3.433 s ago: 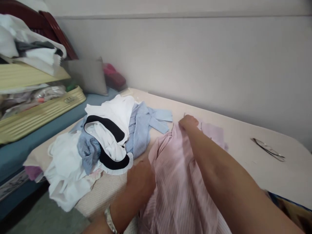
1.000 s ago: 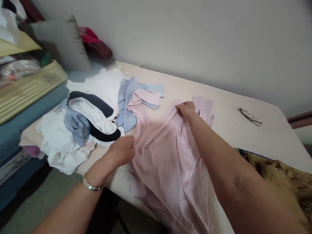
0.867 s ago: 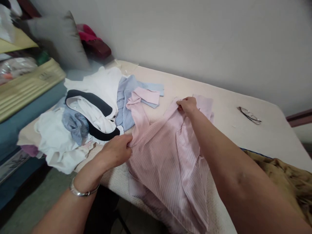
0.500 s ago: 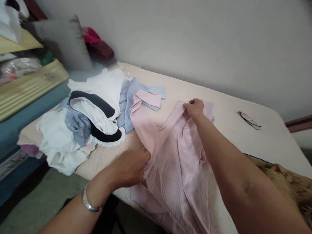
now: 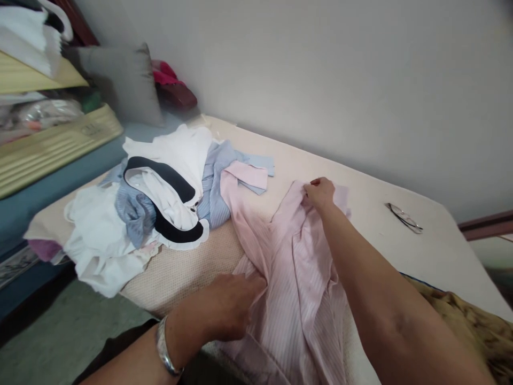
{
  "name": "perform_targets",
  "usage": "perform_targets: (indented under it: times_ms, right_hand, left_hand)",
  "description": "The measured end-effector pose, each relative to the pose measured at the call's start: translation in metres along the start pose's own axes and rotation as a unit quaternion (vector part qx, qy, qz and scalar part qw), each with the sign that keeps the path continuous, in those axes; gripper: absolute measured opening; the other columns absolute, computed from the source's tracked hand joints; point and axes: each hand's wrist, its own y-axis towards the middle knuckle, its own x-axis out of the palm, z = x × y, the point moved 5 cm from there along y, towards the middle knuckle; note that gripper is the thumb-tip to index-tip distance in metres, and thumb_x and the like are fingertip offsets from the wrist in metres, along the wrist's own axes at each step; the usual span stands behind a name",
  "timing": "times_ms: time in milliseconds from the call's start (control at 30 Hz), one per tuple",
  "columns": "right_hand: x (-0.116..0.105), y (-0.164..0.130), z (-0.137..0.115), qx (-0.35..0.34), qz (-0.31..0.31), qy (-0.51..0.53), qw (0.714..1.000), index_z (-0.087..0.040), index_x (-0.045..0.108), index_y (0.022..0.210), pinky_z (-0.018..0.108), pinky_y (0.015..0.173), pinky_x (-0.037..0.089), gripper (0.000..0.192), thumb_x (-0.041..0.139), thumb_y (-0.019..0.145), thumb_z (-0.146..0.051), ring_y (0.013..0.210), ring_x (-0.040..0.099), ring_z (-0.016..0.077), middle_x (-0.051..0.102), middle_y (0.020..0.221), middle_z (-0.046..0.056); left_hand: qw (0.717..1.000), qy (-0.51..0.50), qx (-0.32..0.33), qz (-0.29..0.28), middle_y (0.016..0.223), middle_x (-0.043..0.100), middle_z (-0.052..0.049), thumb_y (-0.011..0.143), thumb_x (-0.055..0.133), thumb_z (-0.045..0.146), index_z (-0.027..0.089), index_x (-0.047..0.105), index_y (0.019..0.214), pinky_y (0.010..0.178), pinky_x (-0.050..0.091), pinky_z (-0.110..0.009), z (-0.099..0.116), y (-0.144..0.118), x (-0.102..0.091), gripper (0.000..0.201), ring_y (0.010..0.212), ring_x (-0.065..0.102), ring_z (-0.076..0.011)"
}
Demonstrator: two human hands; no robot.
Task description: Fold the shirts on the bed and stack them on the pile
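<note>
At frame centre, the left hand (image 5: 230, 305) and right hand (image 5: 320, 192) each pinch a pale pink striped cotton shirt (image 5: 292, 278) spread on the cream table (image 5: 377, 235), beside a heap of white and blue clothes (image 5: 160, 198).

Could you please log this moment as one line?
left hand: grips pink striped shirt side | right hand: grips its collar end | beside: clothes pile

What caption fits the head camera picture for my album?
Left hand and right hand grip a pink striped shirt spread on the cream table.
</note>
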Motion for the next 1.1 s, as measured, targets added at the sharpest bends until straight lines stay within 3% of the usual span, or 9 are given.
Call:
perform_targets:
  times_ms: [200,333,500,633,733,800,867,967,1100]
  right_hand:
    - [-0.014,-0.022,-0.009,0.001,0.016,-0.062,0.998,-0.011,0.062,0.113,0.041,0.087,0.047,0.035,0.062,0.080,-0.025,0.098,0.062,0.0289,0.067,0.105,0.017]
    - [-0.005,-0.049,-0.075,-0.122,-0.013,-0.037,0.992,-0.017,0.062,0.111,0.037,0.083,0.047,0.028,0.056,0.088,-0.032,0.093,0.063,0.0260,0.069,0.103,0.013]
    - [0.034,-0.083,-0.164,-0.256,-0.121,-0.060,0.957,-0.020,0.064,0.111,0.036,0.082,0.047,0.029,0.060,0.084,-0.030,0.096,0.063,0.0261,0.068,0.110,0.013]
    - [0.065,-0.097,-0.194,-0.293,-0.145,-0.128,0.936,-0.020,0.068,0.114,0.038,0.084,0.048,0.031,0.060,0.086,-0.029,0.101,0.063,0.0297,0.063,0.121,0.017]
    - [0.068,-0.098,-0.202,-0.307,-0.146,-0.129,0.932,-0.021,0.073,0.106,0.038,0.084,0.048,0.027,0.050,0.091,-0.023,0.103,0.064,0.0294,0.067,0.116,0.016]
    - [0.051,-0.094,-0.200,-0.292,-0.125,-0.118,0.941,-0.022,0.074,0.103,0.039,0.084,0.048,0.030,0.047,0.092,-0.023,0.102,0.065,0.0299,0.069,0.112,0.015]
    - [0.015,-0.091,-0.188,-0.263,-0.085,-0.078,0.958,-0.024,0.075,0.102,0.039,0.085,0.049,0.030,0.047,0.092,-0.024,0.102,0.066,0.0291,0.072,0.108,0.012]
    - [-0.067,-0.106,-0.148,-0.236,-0.011,0.047,0.971,-0.026,0.075,0.106,0.035,0.086,0.052,0.034,0.049,0.087,-0.019,0.098,0.069,0.0241,0.075,0.105,0.006]
    - [-0.190,-0.168,-0.067,-0.175,0.167,0.129,0.962,-0.026,0.076,0.108,0.038,0.084,0.056,0.030,0.055,0.086,-0.026,0.091,0.071,0.0240,0.076,0.100,0.005]
  left_hand:
    - [1.000,0.017,0.001,-0.005,0.104,0.071,-0.011,0.076,0.057,0.021,0.025,0.054,0.119,0.069,0.052,-0.040,0.002,0.002,0.004,0.044,0.091,0.070,-0.0330]
    - [1.000,0.010,0.006,0.003,0.105,0.071,-0.011,0.076,0.056,0.021,0.024,0.054,0.120,0.071,0.053,-0.042,0.002,0.003,0.005,0.044,0.092,0.070,-0.0334]
    - [1.000,-0.001,-0.008,0.011,0.108,0.072,-0.013,0.077,0.054,0.025,0.024,0.055,0.122,0.075,0.056,-0.048,0.000,0.004,0.006,0.044,0.095,0.071,-0.0363]
    - [1.000,-0.003,-0.015,0.007,0.109,0.072,-0.014,0.077,0.057,0.028,0.023,0.056,0.123,0.076,0.057,-0.049,-0.001,0.005,0.009,0.046,0.095,0.071,-0.0372]
    - [1.000,0.001,-0.018,0.007,0.108,0.072,-0.015,0.076,0.060,0.029,0.022,0.057,0.124,0.078,0.057,-0.050,0.000,0.007,0.011,0.049,0.096,0.071,-0.0373]
    - [1.000,0.003,-0.022,0.006,0.107,0.072,-0.015,0.074,0.064,0.027,0.021,0.058,0.124,0.080,0.057,-0.050,0.002,0.008,0.009,0.050,0.096,0.071,-0.0374]
    - [1.000,0.000,-0.029,-0.004,0.107,0.073,-0.016,0.072,0.067,0.025,0.020,0.059,0.123,0.080,0.058,-0.049,0.005,0.008,0.005,0.052,0.097,0.071,-0.0376]
    - [0.999,-0.006,-0.031,-0.015,0.112,0.072,-0.017,0.072,0.067,0.020,0.018,0.059,0.124,0.079,0.058,-0.047,0.012,0.006,-0.002,0.052,0.099,0.071,-0.0377]
    - [0.999,0.014,-0.040,-0.028,0.115,0.072,-0.016,0.075,0.064,0.019,0.018,0.060,0.122,0.079,0.058,-0.045,0.017,0.004,-0.003,0.047,0.102,0.071,-0.0364]
